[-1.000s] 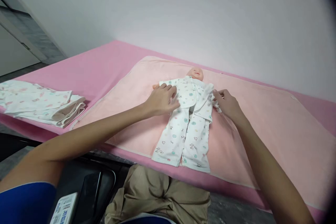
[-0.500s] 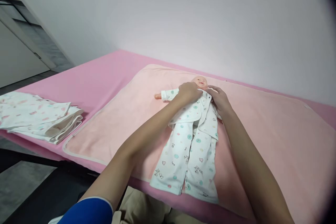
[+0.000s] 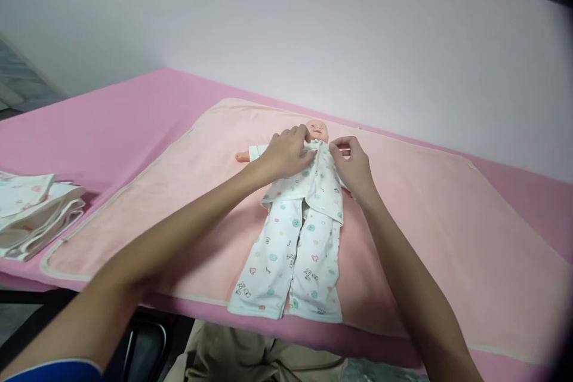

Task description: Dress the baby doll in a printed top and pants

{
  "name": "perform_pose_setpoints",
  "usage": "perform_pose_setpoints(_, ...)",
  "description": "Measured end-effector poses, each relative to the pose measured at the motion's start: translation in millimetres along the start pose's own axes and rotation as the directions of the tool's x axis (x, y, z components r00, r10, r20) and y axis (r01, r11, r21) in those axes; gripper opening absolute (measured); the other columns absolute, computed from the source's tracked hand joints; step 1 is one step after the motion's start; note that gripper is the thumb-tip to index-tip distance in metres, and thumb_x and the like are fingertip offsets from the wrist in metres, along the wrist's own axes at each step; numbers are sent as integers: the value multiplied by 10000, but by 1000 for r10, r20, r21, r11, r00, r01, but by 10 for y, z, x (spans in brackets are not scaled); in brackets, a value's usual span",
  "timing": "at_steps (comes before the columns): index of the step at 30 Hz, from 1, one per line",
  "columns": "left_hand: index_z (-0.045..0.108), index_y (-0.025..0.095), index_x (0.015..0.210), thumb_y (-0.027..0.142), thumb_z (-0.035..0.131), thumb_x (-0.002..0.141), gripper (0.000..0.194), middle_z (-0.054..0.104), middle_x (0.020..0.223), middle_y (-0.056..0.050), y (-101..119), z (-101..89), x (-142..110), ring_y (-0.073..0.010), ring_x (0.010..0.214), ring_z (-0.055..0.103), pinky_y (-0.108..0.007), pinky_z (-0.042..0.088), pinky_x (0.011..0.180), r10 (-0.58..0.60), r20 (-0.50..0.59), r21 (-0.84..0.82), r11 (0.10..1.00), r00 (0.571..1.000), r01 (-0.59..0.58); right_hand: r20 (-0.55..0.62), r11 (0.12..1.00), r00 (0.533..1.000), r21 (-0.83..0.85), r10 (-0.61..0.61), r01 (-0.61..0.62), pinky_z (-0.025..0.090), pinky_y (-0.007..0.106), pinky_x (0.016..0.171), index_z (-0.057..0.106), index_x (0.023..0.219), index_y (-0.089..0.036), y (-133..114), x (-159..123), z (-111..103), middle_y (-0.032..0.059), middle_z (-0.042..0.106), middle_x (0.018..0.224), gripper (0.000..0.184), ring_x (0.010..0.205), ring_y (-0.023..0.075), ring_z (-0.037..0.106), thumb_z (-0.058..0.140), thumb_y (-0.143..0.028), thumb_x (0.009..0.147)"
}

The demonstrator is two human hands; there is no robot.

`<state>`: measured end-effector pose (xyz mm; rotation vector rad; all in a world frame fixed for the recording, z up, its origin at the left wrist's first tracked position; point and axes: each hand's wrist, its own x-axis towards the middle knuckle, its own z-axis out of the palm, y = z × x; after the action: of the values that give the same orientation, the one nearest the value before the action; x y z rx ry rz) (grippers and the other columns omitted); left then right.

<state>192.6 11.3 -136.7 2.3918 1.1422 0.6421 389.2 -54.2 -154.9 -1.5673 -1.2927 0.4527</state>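
A baby doll [image 3: 317,129] lies face up on a peach-pink mat, its head toward the wall. It wears a white printed baby shirt [image 3: 308,182], whose front panels now meet along the chest. White printed pants [image 3: 286,262] cover the legs and extend over the mat's front edge. My left hand [image 3: 289,152] rests on the shirt's left chest side, thumb and fingers apart. Beside the collar on the other side, my right hand [image 3: 353,164] has its thumb and forefinger pinched together at the shirt's edge. Its fingertips partly hide the cloth there.
The peach mat [image 3: 179,209] lies over a pink-covered table [image 3: 116,104]. Folded white printed cloths [image 3: 36,209] lie at the table's left front edge. A pale wall [image 3: 268,30] rises behind the table. Below the front edge is a black chair [image 3: 147,340].
The shirt's front panels have come together over the chest. My hands have drawn apart slightly, the left lifting its fingers. The view has shifted, moving the doll leftward in the picture.
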Motion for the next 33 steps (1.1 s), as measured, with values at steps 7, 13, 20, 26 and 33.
perform_pose_setpoints(7,612,244,1171,645,754,829,546,757,1165,-89,-103,-244,-302,-279,959,719,-356,466,752,41,436,70,994,899,-79,749,878,657,-370,87,305,465,337,736,665,1019,-251,-394,-422,-337,21,727,1038,394,876,209,633,791,-612,927)
perform_pose_setpoints(13,644,153,1280,479,785,839,566,720,1291,-192,163,-65,-480,-370,1129,715,-404,506,834,38,396,388,899,917,-205,640,627,768,-606,20,489,380,354,673,534,938,-227,-349,-654,-17,71,697,1029,289,937,247,620,796,-350,932)
perform_pose_setpoints(20,670,195,885,302,658,897,108,723,873,-117,201,-22,-476,-302,832,692,-399,422,750,95,346,316,925,933,-211,668,754,743,-505,33,420,250,382,618,355,745,-231,-372,-515,-175,25,523,703,377,625,173,387,648,-327,961)
perform_pose_setpoints(26,593,236,811,358,715,869,182,644,751,-35,140,-309,-426,-202,656,548,-355,330,670,152,477,-26,987,865,-159,677,951,736,-206,-32,231,284,346,609,386,717,-223,-377,-252,-562,9,432,690,313,659,168,379,538,-278,985)
perform_pose_setpoints(33,624,229,834,384,752,845,201,636,830,-33,94,-496,-344,-198,747,568,-317,404,732,130,519,-173,984,845,-45,663,999,748,-34,31,-10,331,310,570,507,723,-225,-312,-175,-624,20,538,767,288,681,166,487,609,-337,969)
